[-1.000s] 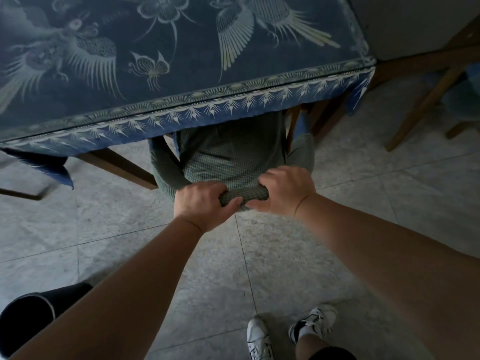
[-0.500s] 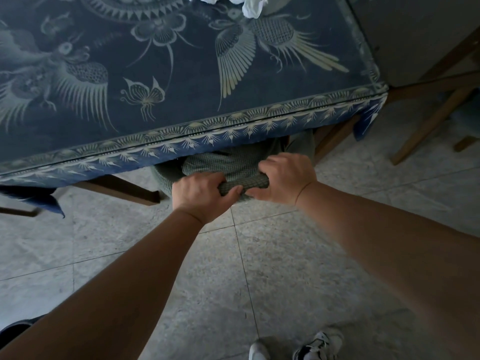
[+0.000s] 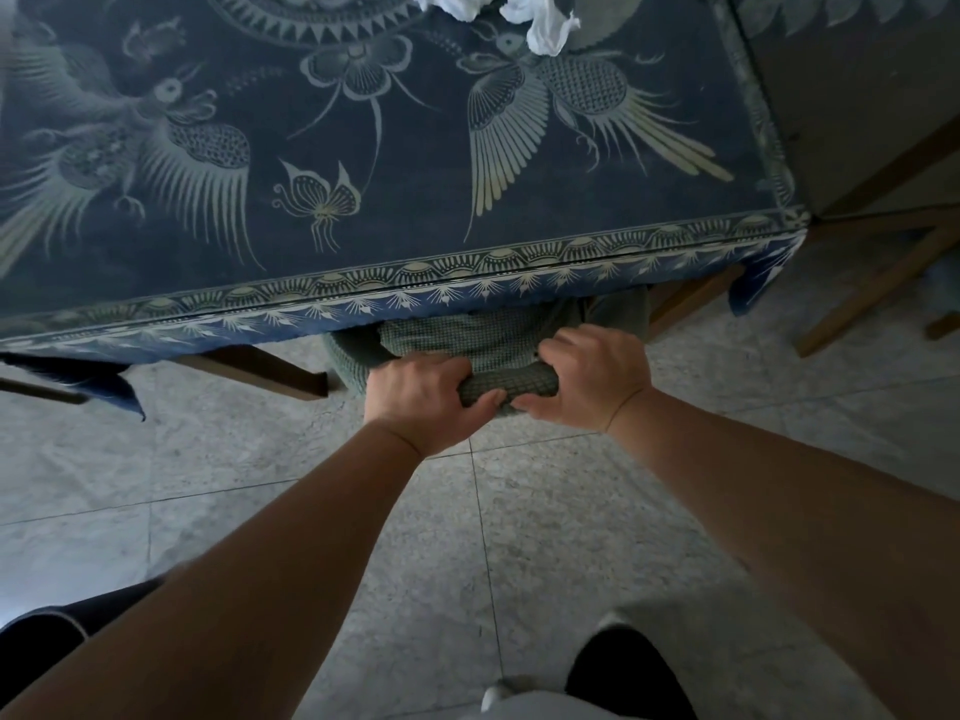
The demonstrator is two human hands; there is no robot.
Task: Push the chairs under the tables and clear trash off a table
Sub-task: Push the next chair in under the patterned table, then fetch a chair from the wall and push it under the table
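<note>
Your left hand (image 3: pixel 426 394) and right hand (image 3: pixel 589 379) both grip the top edge of the chair (image 3: pixel 498 350), fingers curled over its green checked cover, thumbs tucked under on the near side. The hands sit close together, with a short stretch of the backrest showing between them. The chair is mostly under the table (image 3: pixel 363 200); only the upper backrest and a rounded arm (on the left) show below the hanging edge of the blue tablecloth (image 3: pixel 467 291). Crumpled white tissues (image 3: pixel 545 23) lie on the tabletop at the far edge of the view, well apart from your hands. A second wooden chair (image 3: pixel 883 272) stands past the table's right corner. A dark bin (image 3: pixel 36 631) sits on the tiled floor (image 3: pixel 519 537) at lower left.
</note>
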